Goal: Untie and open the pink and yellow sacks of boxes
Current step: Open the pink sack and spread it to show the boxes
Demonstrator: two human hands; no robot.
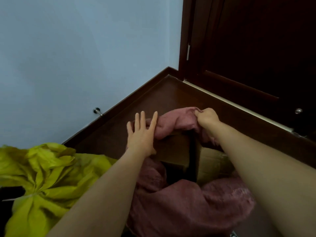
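One of two opened: pink woven fabric sack (184, 207), brown cardboard boxes (174, 151) exposed; right hand (207, 117) pinching rim, left hand (142, 134) spread flat. Crumpled yellow fabric sack (44, 168) remains tied.

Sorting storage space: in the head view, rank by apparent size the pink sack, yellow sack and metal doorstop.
1. Pink fabric sack
2. Yellow tied sack, partly cropped, so unsure
3. Small metal doorstop, farther away

pink sack (179, 207) | yellow sack (42, 170) (plain) | brown boxes (176, 151) | blue wall (77, 48)
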